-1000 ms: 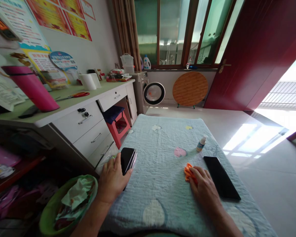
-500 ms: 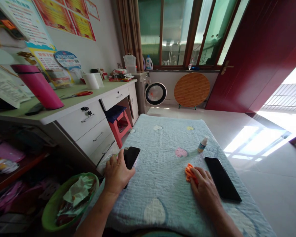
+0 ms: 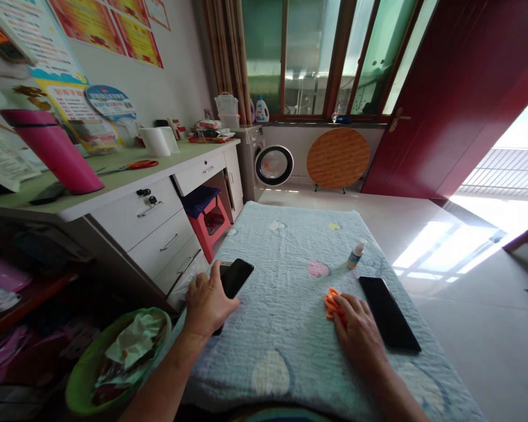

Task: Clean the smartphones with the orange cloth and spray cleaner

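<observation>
Two bare hands out over the pale blue quilted blanket (image 3: pixel 281 310) with its printed shapes! On the left side, the left hand (image 3: pixel 205 305) has its thumb and fingers clamped around a slim black glossy-screened smartphone (image 3: pixel 239 277), tilted near the blanket's left edge; whether it touches the cloth, I can't tell. A paler edge peeks out beside it, mostly hidden.

Over to the right hand (image 3: pixel 359 329): palm down, fingers bunched, pinching a crumpled bright orange cloth (image 3: pixel 332 303) against the blanket. Just beside that hand, a large black rectangular tablet-like device (image 3: pixel 391 315) lies flat, slanting across the right side. Beyond it stands a small white-capped spray bottle (image 3: pixel 356 254), upright. Down by the left forearm, a round green plastic bin (image 3: pixel 75 378) holds crumpled paper!
</observation>
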### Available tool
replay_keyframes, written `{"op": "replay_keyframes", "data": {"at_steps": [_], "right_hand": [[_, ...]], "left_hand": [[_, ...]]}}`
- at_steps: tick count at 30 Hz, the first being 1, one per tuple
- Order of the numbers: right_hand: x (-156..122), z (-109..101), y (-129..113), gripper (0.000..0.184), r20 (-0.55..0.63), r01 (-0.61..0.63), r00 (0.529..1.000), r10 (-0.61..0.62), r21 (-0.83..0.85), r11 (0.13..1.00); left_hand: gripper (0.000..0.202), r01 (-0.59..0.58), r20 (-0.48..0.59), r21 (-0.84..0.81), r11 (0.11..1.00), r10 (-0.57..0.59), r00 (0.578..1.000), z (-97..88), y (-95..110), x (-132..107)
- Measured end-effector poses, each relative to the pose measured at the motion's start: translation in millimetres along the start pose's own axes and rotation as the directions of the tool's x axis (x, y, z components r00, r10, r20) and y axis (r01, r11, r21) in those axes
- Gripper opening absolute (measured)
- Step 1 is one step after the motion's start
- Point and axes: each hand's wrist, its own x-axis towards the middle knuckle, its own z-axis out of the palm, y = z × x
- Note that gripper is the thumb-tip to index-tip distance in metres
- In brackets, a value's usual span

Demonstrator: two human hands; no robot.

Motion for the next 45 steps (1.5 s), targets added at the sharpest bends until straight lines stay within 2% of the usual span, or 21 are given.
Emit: {"op": "replay_keyframes", "data": {"at_steps": [4,7,9,12,14,20,23,25,26,30,32,35,38,42,45], "right_hand": [[0.5,-0.5,-1.2,0.027,0.012,-0.012,1.0,0.012,0.005,1.0],[1.1,-1.5,-2.7,0.027,0.026,-0.017,1.0,0.017,0.007,1.0],[1.4,-2.3,-3.8,0.026,0.027,-0.023,0.999,0.023,0.011,1.0],[1.4,-3.2,-5.1,0.025,0.019,-0.029,0.999,0.029,0.016,0.999],[1.4,-3.6,-5.9,0.023,0.016,-0.034,0.999,0.034,0.017,0.999],[2.9,-6.0,-9.3,0.019,0.01,-0.042,0.999,0.041,0.039,0.998],[3.3,-7.9,-8.7,0.015,0.008,-0.048,0.999,0.048,0.049,0.998],[3.4,-9.0,-7.4,0.012,-0.002,-0.058,0.998,0.058,0.072,0.996],[3.7,-9.4,-7.1,0.012,-0.012,-0.066,0.998,0.067,0.095,0.993],[7.7,-12.4,-16.2,0.02,-0.036,-0.077,0.995,0.088,0.238,0.968],[10.9,-15.5,-28.4,0.02,0.011,-0.064,0.998,0.064,0.297,0.953],[13.1,-21.5,-50.3,0.019,0.107,-0.043,0.994,0.009,0.326,0.944],[8.7,-26.4,-66.3,0.015,0.187,-0.037,0.982,-0.019,0.291,0.956],[-2.4,-26.7,-71.2,0.012,0.263,-0.037,0.964,-0.026,0.233,0.972],[-5.3,-21.8,-67.3,0.016,0.299,-0.037,0.954,-0.022,0.191,0.981]], "left_hand": [[0.083,-0.067,-0.096,-0.033,0.997,0.064,0.993,-4.3,7.8,-10.9],[0.08,-0.212,-0.147,-0.132,0.968,0.193,0.97,-9.8,24.0,-24.9],[0.08,-0.296,-0.101,-0.23,0.927,0.279,0.955,-9.7,39.2,-33.3],[0.079,-0.337,0.032,-0.36,0.87,0.373,0.927,-0.6,64.1,-40.9],[0.078,-0.312,0.098,-0.396,0.864,0.378,0.921,8.9,79.4,-43.2],[0.075,-0.282,0.144,-0.379,0.882,0.357,0.923,28.6,109.8,-48.8],[0.081,-0.285,0.166,-0.389,0.876,0.371,0.914,30.4,110.8,-52.5],[0.086,-0.303,0.188,-0.432,0.85,0.413,0.891,30.5,103.9,-54.5],[0.089,-0.322,0.196,-0.467,0.823,0.452,0.87,30.5,98.4,-55.2],[0.106,-0.38,0.232,-0.63,0.677,0.631,0.74,30.4,73.1,-56.8],[0.101,-0.389,0.207,-0.684,0.618,0.675,0.708,29.9,65.6,-57.1],[0.085,-0.395,0.163,-0.705,0.589,0.676,0.718,30.2,65.5,-57.9],[0.077,-0.453,0.096,-0.686,0.57,0.687,0.72,34.7,73.0,-60.1],[0.073,-0.558,-0.057,-0.597,0.576,0.664,0.746,43.7,80.4,-64.1],[0.07,-0.58,-0.103,-0.561,0.591,0.645,0.757,47.1,81.2,-66.0]]}}
